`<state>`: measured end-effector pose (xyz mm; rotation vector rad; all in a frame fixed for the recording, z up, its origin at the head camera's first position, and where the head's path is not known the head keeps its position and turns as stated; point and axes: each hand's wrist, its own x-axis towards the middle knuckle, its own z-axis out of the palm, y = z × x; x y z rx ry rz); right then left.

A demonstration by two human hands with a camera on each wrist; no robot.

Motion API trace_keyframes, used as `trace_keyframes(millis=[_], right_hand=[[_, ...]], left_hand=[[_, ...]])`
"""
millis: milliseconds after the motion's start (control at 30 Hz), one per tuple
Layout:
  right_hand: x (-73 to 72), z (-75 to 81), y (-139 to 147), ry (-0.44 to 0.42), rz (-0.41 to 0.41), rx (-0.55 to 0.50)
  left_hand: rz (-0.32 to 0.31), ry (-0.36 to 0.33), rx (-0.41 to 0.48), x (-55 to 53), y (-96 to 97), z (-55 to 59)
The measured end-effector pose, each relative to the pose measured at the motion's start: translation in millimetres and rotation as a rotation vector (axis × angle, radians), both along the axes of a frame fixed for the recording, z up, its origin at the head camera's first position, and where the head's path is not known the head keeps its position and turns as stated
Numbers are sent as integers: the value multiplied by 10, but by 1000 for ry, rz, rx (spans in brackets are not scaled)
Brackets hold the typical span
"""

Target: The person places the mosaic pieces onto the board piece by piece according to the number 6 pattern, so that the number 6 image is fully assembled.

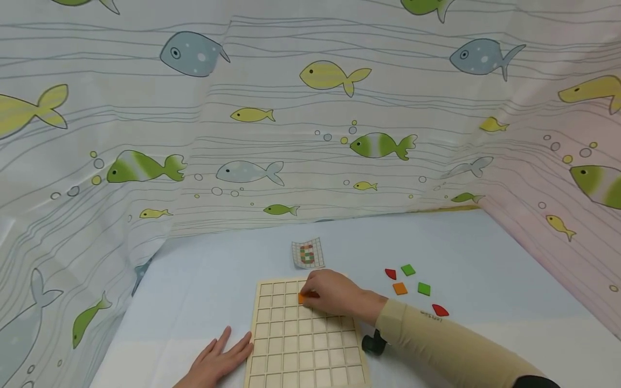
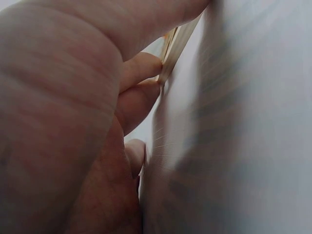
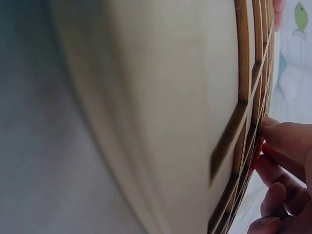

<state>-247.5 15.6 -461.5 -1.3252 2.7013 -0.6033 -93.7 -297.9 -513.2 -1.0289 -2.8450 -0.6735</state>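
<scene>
A pale wooden grid board (image 1: 291,342) lies on the table with raised lines between its square cells. My right hand (image 1: 335,293) reaches over its upper part and pinches a small orange tile (image 1: 301,298) between thumb and fingers, right at a cell in the second row. In the right wrist view the orange tile (image 3: 258,150) shows at the fingertips, low against the board's ridges. My left hand (image 1: 218,358) lies with spread fingers at the board's left edge; in the left wrist view its fingertips (image 2: 153,66) touch the side of the board.
Right of the board lie an orange square (image 1: 400,289), green squares (image 1: 424,289) and red quarter-round pieces (image 1: 440,310). A small pattern card (image 1: 308,254) with a coloured grid lies behind the board. Fish-printed curtains (image 1: 310,124) surround the table. A dark object (image 1: 373,344) is under the right forearm.
</scene>
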Motion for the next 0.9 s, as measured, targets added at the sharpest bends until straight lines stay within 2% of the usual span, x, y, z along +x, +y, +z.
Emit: trace_keyframes(millis=[133, 333, 467, 733, 900], right_hand=[[10, 10, 6, 9, -1, 11], [34, 39, 28, 18, 3, 28], [53, 90, 67, 28, -1, 24], [63, 249, 345, -114, -104, -39], [20, 274, 643, -145, -184, -80]], left_hand=[[4, -22, 15, -2, -1, 12], [-15, 25, -6, -15, -13, -15], [-18, 24, -3, -5, -19, -31], [-17, 65, -16, 2, -8, -31], [-10, 52, -24, -1, -7, -23]])
